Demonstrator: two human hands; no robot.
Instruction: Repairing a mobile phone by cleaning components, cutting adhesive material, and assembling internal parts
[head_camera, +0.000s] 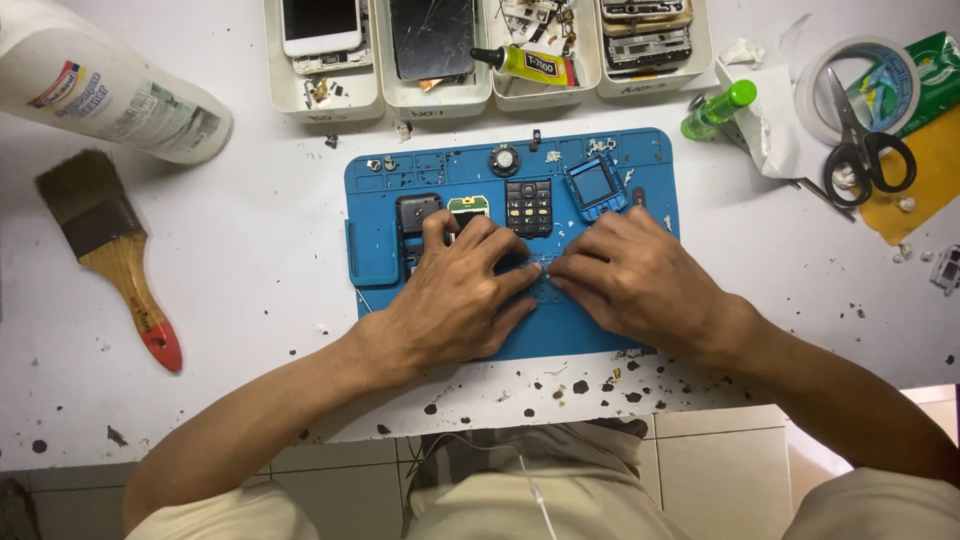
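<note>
My left hand (462, 290) and my right hand (630, 280) rest together on a blue work mat (370, 250), fingertips meeting at its middle over something small that the fingers hide. Just beyond my fingers lie parts of a small phone: a black keypad (528, 206), a blue screen frame (595, 185), a green circuit board piece (468, 206), a dark square part (417, 212) and a round speaker (504, 159). I cannot tell whether either hand grips anything.
White trays (330, 95) with phones and parts line the far edge, a yellow glue tube (528, 65) across them. A paintbrush (110, 250) and a white bottle (100, 85) lie left. Scissors (860, 150), tape roll (815, 90) and green bottle (718, 108) sit right.
</note>
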